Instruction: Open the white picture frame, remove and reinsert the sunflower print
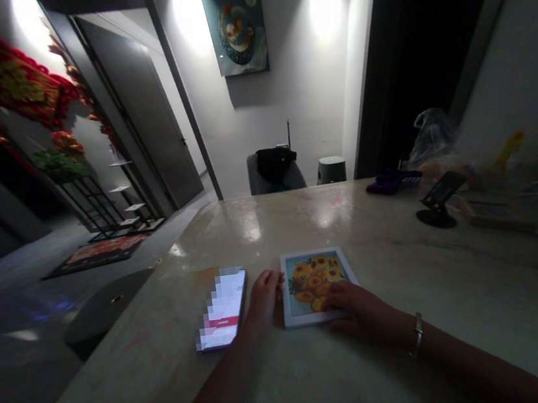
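Observation:
A white picture frame with a sunflower painting lies on the pale marble table. My left hand rests at the frame's left edge, its fingers bent together against the side. Over the lower right corner lies my right hand, with a silver bangle on the wrist. Its fingers curl onto the painting, and the thumb is near the bottom edge. What lies under the right fingertips is hidden. Left of my left forearm is a phone with a lit, partly blurred screen.
At the right stand a black phone stand, a purple item, a clear plastic bag and a wooden tray. A chair with dark cloth stands beyond the far table edge. A dark stool is at the left.

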Available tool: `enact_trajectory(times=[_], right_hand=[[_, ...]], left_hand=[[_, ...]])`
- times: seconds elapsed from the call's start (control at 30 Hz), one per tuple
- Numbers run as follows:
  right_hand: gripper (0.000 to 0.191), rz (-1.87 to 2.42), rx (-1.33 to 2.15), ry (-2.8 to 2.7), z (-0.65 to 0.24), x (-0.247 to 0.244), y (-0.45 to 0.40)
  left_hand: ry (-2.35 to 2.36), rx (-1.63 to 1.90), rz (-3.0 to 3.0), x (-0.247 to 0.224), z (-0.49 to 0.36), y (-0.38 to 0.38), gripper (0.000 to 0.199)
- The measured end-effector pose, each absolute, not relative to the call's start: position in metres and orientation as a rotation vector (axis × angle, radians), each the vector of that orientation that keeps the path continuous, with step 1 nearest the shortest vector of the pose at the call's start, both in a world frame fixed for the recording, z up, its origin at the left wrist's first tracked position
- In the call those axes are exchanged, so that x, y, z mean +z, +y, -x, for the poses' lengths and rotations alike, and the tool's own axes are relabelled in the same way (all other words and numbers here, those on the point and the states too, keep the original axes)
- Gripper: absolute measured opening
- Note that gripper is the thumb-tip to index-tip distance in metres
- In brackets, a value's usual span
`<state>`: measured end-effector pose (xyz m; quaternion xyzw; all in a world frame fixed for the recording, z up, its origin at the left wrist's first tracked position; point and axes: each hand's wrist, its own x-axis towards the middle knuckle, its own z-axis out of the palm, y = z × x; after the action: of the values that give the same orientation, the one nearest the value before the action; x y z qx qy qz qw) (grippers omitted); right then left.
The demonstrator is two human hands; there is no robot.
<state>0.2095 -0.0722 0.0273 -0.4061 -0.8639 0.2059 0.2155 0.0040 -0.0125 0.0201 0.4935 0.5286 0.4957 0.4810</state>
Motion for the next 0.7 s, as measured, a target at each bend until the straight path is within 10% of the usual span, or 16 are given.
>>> enact_trajectory(times=[0.7], right_hand=[[0.011, 1.048, 0.631, -1.791, -0.218, 0.022, -0.059]], left_hand=[[1.303, 1.264, -1.108, 0.018, 0.004, -0.005, 0.026]])
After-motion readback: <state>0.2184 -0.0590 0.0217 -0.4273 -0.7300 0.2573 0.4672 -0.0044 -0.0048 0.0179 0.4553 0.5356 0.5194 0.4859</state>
